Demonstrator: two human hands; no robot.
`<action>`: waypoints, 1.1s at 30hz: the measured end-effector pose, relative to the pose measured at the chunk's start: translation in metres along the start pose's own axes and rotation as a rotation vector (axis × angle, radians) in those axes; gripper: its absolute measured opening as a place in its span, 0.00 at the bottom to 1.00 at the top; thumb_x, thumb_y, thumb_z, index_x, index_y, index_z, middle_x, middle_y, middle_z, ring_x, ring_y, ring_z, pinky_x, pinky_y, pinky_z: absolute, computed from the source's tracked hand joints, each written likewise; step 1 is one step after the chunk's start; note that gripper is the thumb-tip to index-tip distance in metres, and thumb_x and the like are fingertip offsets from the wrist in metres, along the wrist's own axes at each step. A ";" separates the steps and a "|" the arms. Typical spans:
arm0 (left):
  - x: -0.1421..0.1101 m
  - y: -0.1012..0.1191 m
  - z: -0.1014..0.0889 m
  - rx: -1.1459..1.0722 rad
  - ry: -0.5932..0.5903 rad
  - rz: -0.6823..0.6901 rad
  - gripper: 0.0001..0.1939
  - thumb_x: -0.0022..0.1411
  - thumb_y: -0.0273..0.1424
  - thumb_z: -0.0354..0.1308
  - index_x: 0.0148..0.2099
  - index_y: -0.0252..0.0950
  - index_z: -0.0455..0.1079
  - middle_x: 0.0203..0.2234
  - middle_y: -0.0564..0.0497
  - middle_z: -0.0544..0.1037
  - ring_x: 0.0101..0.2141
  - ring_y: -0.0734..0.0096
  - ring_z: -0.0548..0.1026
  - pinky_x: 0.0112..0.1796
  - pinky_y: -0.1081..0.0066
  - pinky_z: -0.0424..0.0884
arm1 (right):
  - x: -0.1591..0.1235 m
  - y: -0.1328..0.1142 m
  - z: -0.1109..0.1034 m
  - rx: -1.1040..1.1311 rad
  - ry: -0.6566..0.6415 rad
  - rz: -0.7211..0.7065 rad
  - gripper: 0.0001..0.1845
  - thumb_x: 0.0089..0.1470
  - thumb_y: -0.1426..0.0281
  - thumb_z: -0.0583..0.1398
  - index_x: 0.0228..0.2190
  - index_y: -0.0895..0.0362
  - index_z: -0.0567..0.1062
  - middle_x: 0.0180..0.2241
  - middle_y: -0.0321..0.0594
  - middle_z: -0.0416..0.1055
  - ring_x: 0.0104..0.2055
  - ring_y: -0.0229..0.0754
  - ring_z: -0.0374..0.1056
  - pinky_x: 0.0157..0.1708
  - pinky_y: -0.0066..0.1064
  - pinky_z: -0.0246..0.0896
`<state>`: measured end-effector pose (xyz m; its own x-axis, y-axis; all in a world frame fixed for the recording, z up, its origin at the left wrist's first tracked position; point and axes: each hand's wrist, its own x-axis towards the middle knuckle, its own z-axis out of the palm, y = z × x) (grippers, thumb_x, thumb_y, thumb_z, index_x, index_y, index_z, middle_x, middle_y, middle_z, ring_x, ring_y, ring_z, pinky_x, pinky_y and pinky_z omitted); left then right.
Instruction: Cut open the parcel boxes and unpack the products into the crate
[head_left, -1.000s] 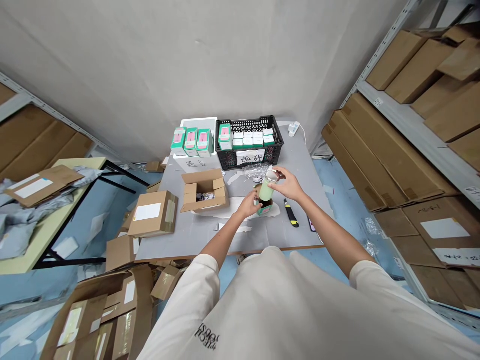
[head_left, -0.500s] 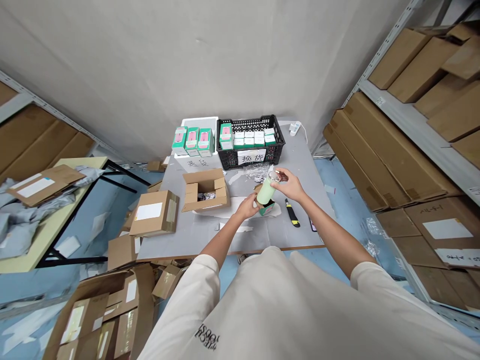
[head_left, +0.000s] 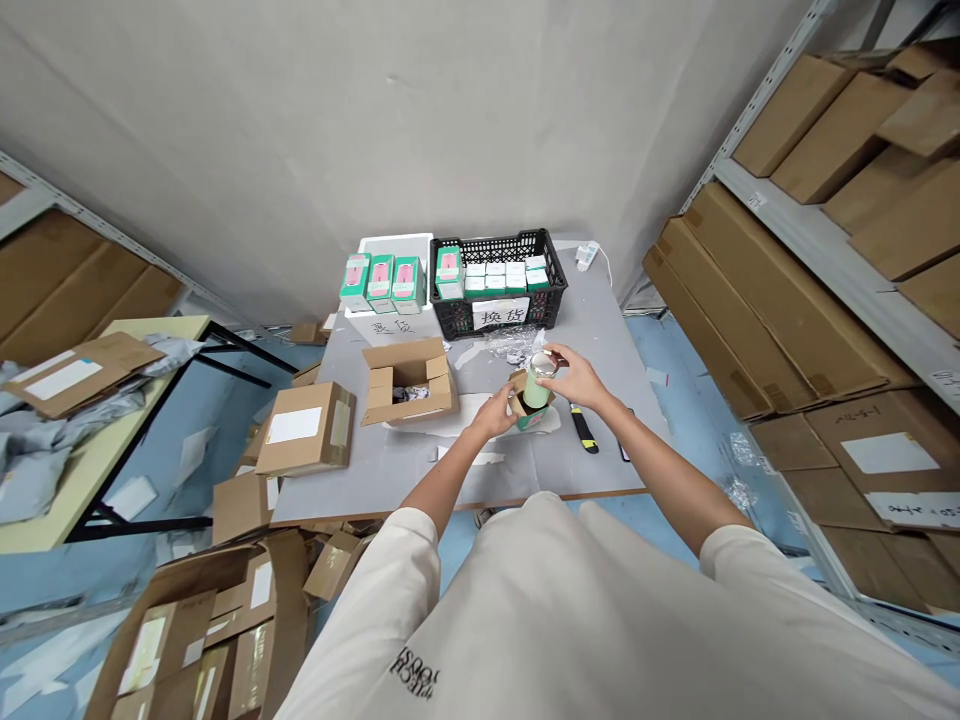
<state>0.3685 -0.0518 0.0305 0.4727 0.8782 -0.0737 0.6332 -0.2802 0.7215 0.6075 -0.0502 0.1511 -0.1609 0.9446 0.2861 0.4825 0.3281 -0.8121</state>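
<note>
You are closing your right grip [head_left: 579, 378] around the top of a clear glass bottle with pale green contents [head_left: 537, 386], seemingly seated in a small green-and-brown carton [head_left: 526, 412] that your left grip [head_left: 493, 413] is pinching. The glass is handling as rigid, fragile and possibly slippery: keep hold of the body.

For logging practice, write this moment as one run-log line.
left hand: on green carton | right hand: on pale green bottle | bottle: partly inside carton

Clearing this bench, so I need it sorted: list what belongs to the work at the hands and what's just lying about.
At the hands: pale green bottle with a clear top, under the right hand; small green carton, gripped by the left hand.

Lying about: yellow-and-black utility knife; open brown cardboard box; black plastic crate.
</note>
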 end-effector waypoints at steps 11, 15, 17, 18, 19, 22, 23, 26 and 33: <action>-0.002 0.003 -0.001 0.037 -0.013 -0.022 0.43 0.59 0.30 0.62 0.73 0.37 0.51 0.66 0.39 0.67 0.63 0.47 0.69 0.61 0.52 0.67 | -0.003 -0.018 0.003 -0.031 -0.152 -0.093 0.37 0.46 0.61 0.70 0.58 0.51 0.73 0.50 0.44 0.74 0.47 0.50 0.72 0.52 0.44 0.69; -0.002 0.002 0.000 0.026 -0.001 -0.010 0.43 0.57 0.29 0.63 0.73 0.38 0.53 0.65 0.39 0.68 0.62 0.45 0.70 0.60 0.51 0.67 | -0.003 -0.012 0.008 -0.006 -0.154 -0.069 0.37 0.46 0.61 0.70 0.58 0.51 0.72 0.49 0.44 0.74 0.47 0.49 0.72 0.53 0.44 0.69; -0.002 0.000 0.001 0.011 0.008 -0.013 0.43 0.56 0.28 0.64 0.72 0.39 0.54 0.65 0.39 0.69 0.62 0.45 0.70 0.61 0.51 0.67 | -0.003 -0.005 0.011 -0.002 -0.134 -0.049 0.38 0.47 0.61 0.70 0.59 0.52 0.72 0.51 0.44 0.73 0.48 0.49 0.72 0.53 0.43 0.69; -0.002 0.000 0.001 0.004 0.012 -0.014 0.43 0.56 0.27 0.64 0.72 0.39 0.55 0.65 0.39 0.68 0.62 0.45 0.70 0.61 0.51 0.67 | -0.003 0.000 0.013 -0.007 -0.120 -0.034 0.38 0.47 0.62 0.70 0.60 0.52 0.71 0.53 0.45 0.72 0.49 0.49 0.72 0.54 0.43 0.69; -0.001 -0.001 0.002 -0.001 0.013 -0.012 0.42 0.56 0.27 0.64 0.71 0.38 0.55 0.65 0.38 0.68 0.62 0.45 0.70 0.61 0.51 0.66 | -0.004 0.004 0.015 -0.019 -0.110 -0.017 0.39 0.47 0.62 0.70 0.61 0.52 0.70 0.55 0.45 0.71 0.49 0.49 0.72 0.54 0.43 0.69; -0.001 -0.001 0.003 -0.003 0.010 0.012 0.41 0.57 0.28 0.63 0.71 0.37 0.56 0.64 0.38 0.69 0.63 0.44 0.69 0.61 0.51 0.66 | -0.010 0.015 0.024 -0.103 -0.129 0.011 0.41 0.48 0.64 0.69 0.63 0.53 0.67 0.55 0.47 0.70 0.50 0.50 0.71 0.54 0.43 0.67; -0.001 -0.001 0.003 0.002 0.007 0.021 0.40 0.58 0.28 0.63 0.71 0.37 0.56 0.64 0.38 0.69 0.63 0.45 0.69 0.61 0.51 0.66 | -0.012 0.019 0.027 -0.137 -0.150 0.010 0.41 0.47 0.64 0.69 0.62 0.54 0.68 0.54 0.47 0.71 0.51 0.51 0.71 0.54 0.43 0.66; 0.000 0.000 0.003 0.030 -0.006 0.034 0.39 0.58 0.27 0.61 0.71 0.37 0.56 0.64 0.40 0.69 0.62 0.47 0.69 0.61 0.52 0.66 | -0.020 0.029 0.039 -0.249 -0.209 0.024 0.38 0.46 0.67 0.69 0.59 0.54 0.70 0.51 0.47 0.72 0.52 0.54 0.69 0.55 0.44 0.64; 0.000 0.004 0.002 0.100 -0.018 0.019 0.38 0.60 0.28 0.61 0.70 0.39 0.57 0.66 0.41 0.67 0.62 0.46 0.69 0.61 0.51 0.66 | -0.037 0.057 0.065 -0.491 -0.234 0.115 0.35 0.46 0.66 0.70 0.57 0.55 0.72 0.52 0.50 0.73 0.59 0.60 0.63 0.59 0.49 0.53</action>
<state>0.3721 -0.0540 0.0319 0.4954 0.8655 -0.0741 0.6816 -0.3344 0.6509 0.5850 -0.0663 0.0611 -0.2435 0.9689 0.0430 0.8439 0.2336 -0.4830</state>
